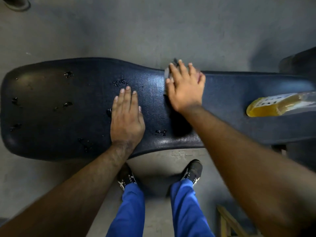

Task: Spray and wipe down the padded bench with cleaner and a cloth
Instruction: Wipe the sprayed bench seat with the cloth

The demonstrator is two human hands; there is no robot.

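The dark blue padded bench (56, 106) runs across the view, wide at the left and narrow at the right, with wet droplets of cleaner (119, 82) scattered over its wide part. My left hand (126, 117) lies flat on the pad, fingers together, holding nothing. My right hand (185, 86) presses a grey cloth (167, 72) against the pad near the far edge; the hand is blurred and covers most of the cloth. A bottle of amber cleaner (273, 106) lies on its side on the bench at the right.
Grey concrete floor (153, 31) surrounds the bench. My feet in black shoes (192, 171) and blue trousers stand close to the near edge. A wooden frame (227, 221) shows at the lower right, a dark object (301, 62) at the far right.
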